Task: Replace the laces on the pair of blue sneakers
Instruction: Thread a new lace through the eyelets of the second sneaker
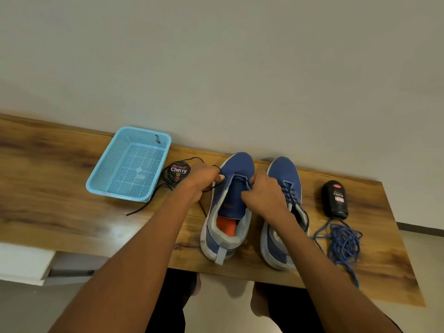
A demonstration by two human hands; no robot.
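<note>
Two blue sneakers stand side by side on the wooden table, toes toward the wall. The left sneaker [229,207] has a dark lace [153,195] through its lowest eyelets, the rest trailing left past a polish tin. My left hand [203,180] pinches this lace at the shoe's left eyelet row. My right hand [265,193] grips the right eyelet side, fingers curled at the lace. The right sneaker [283,183] has a dark lace threaded up its front. A heap of blue laces [343,243] lies to its right.
A light blue mesh basket [125,140] sits at the back left. A round Cherry polish tin [179,173] stands beside it. A black Cherry polish bottle [335,199] lies at the right. The table's front edge runs above my knees.
</note>
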